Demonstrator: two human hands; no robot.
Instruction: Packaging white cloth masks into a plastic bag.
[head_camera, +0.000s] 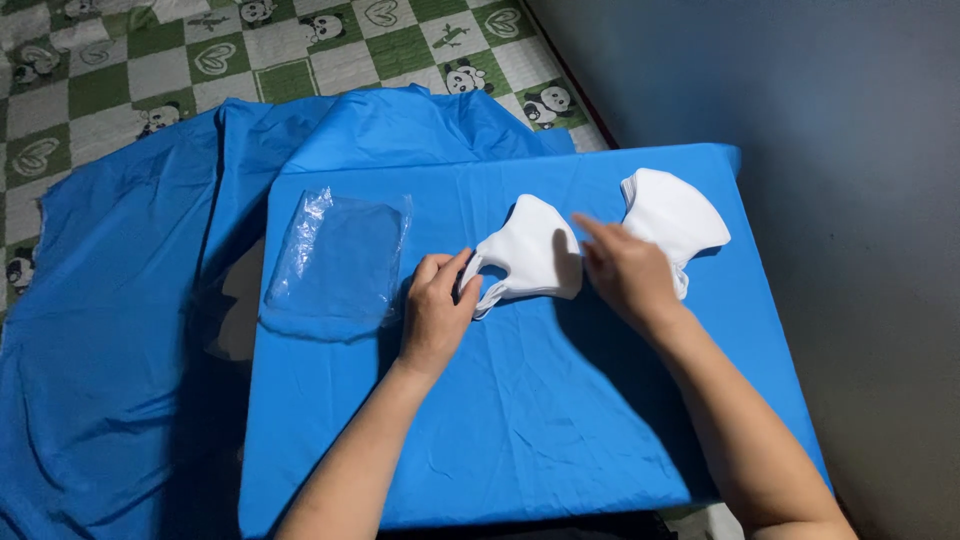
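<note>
the left hand (437, 312) is pinching the ear loop end of a white face mask (530, 258) lying between both hands. the right hand (625, 272) is resting open-fingered on its other edge, just beside a stack of masks (675, 218). a clear plastic bag (338, 262) is lying left of the left hand.

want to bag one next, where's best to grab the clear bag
Take the clear bag by its crinkled upper left corner, coming from the left side with the left hand. That corner lifts off the blue cloth, while the rest lies flat and gives little to pinch. The mask sits apart.
</note>
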